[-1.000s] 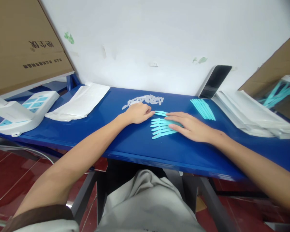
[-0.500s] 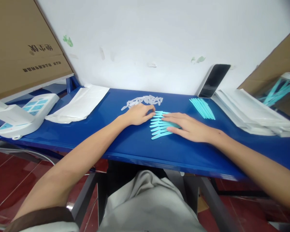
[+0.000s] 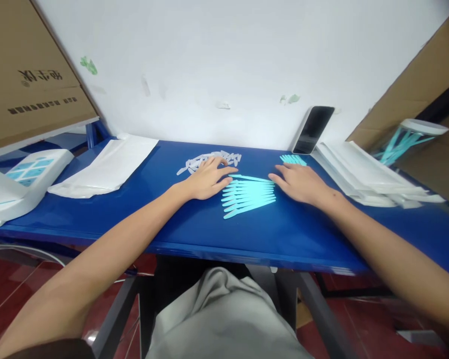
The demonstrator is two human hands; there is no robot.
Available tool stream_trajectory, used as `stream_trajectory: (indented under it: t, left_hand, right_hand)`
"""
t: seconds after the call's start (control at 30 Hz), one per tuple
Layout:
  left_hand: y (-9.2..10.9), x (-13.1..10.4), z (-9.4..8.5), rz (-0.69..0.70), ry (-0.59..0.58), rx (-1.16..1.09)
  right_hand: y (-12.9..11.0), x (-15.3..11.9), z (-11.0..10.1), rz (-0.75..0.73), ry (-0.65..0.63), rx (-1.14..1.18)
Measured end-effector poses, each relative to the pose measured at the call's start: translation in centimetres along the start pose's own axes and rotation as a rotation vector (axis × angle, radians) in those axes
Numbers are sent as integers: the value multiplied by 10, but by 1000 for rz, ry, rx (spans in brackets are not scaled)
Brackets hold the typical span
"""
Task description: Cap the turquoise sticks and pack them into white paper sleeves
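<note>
- In the head view, a blue surface (image 3: 194, 224) meets a white wall (image 3: 194, 60) at twelve o'clock; the clock is centred on the fan of turquoise sticks (image 3: 249, 195).
- That fan lies flat before the person, its ends spread wider toward nine o'clock than toward three.
- The left hand (image 3: 210, 178) sits at about ten o'clock, thumb and fingers parted beside the uppermost sticks' ends (whether it touches them, I cannot tell).
- The right hand (image 3: 297, 180) is near three o'clock, fingers loosely bent, no stick visibly gripped.
- A second bunch of sticks (image 3: 293, 159) lies at two o'clock, pale translucent pieces (image 3: 233, 158) at eleven.
- Judging by looks, the sticks should be light, fairly stiff plastic, smooth enough to slide; being thin, they could snap if bent hard.
- Best hold: pinch one by its separated nine-o'clock end.
</note>
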State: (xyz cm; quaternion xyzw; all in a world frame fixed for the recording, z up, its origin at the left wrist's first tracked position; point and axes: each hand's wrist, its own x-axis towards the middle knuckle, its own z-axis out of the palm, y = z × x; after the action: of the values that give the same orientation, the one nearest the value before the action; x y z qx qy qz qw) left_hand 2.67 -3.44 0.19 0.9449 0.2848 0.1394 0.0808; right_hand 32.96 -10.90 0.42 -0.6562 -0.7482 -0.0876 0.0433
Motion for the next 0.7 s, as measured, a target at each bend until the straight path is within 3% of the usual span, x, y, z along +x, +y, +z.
stream_trajectory:
  t: [0.1, 0.2, 0.43, 0.7]
  left_hand:
    - [0, -1, -2, 6, -49, -38]
    - [6, -2, -3, 21, -156, -52]
    - [37, -1, 1, 19, -381, -100]
    - [34, 1, -2, 70, -390, -65]
  right_hand:
    - [0, -1, -5, 68, -85, 6]
    - [-5, -2, -8, 82, -76, 23]
    - [-3, 3, -1, 79, -91, 52]
    - [-1, 8, 3, 129, -119, 59]
